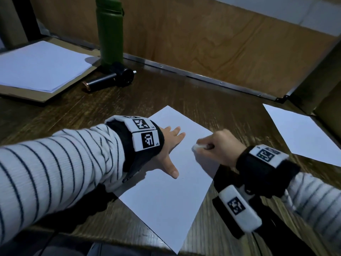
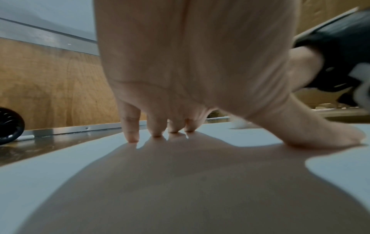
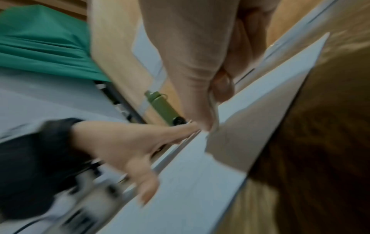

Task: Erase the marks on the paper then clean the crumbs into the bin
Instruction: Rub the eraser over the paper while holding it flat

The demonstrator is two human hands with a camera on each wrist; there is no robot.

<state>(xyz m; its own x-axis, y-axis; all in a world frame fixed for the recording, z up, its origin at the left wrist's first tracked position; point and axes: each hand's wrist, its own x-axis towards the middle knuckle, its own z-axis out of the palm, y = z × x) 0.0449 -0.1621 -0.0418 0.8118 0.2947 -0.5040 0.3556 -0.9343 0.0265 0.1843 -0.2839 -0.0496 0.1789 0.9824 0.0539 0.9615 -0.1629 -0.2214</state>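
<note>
Dark wooden desk (image 1: pixel 212 85), left hand (image 1: pixel 169 143) fingers spread flat on paper (image 1: pixel 166 200), right hand (image 1: pixel 221 146) fingers pinching eraser (image 1: pixel 198 146)

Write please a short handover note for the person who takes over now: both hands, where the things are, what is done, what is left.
Left hand: flat, fingers spread, pressing the sheet of paper onto the wooden desk.
Right hand: grips a white eraser, its tip on the sheet near the right edge.
Done: no marks show on the sheet in the head view, though faint ones may not show.
Left: finish erasing, then sweep the crumbs into the bin; neither crumbs nor bin are visible.
</note>
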